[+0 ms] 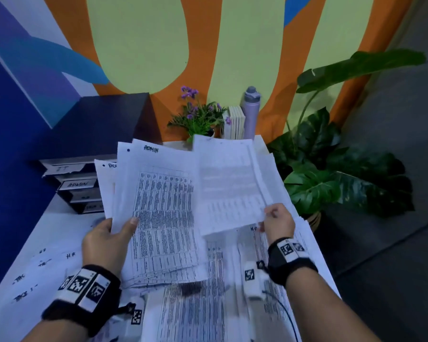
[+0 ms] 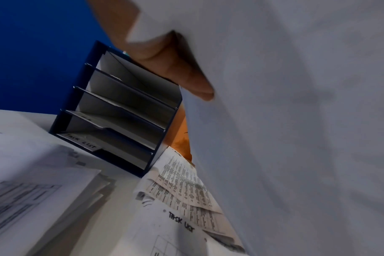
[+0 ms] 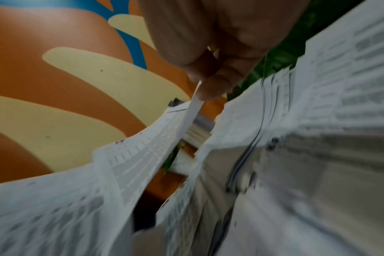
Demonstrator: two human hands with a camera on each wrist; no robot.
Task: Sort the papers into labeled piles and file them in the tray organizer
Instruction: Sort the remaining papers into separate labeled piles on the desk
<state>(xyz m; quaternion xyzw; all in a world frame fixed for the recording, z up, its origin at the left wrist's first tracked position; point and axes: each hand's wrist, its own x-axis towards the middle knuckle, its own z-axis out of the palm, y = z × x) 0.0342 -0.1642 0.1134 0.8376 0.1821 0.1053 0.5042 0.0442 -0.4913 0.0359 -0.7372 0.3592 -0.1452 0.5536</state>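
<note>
- The left hand [image 1: 106,239] holds a fanned stack [image 1: 158,213] of printed sheets above the tabletop [image 1: 52,233]; its grip is at the stack's lower left edge, thumb on top and fingers underneath.
- The right hand [image 1: 278,222] pinches one sheet [image 1: 227,183] by its lower right corner, thumb against fingertip, and lifts it off the right side of the stack; the sheet overlaps the stack's right edge.
- The top stack sheets bear handwritten "ADMIN" near their upper edge.
- The organizer [image 2: 121,112] stands at the tabletop's far left against the blue wall; its tray tabs read "IT", "ADMIN" and, on the lowest, "TASK LIST".
- Loose papers [image 1: 208,304] lie on the tabletop under both hands; some are marked "HR", one "TASK LIST".
- Both forearms reach forward, wrists in black bands with square markers, palms turned inward towards each other.
</note>
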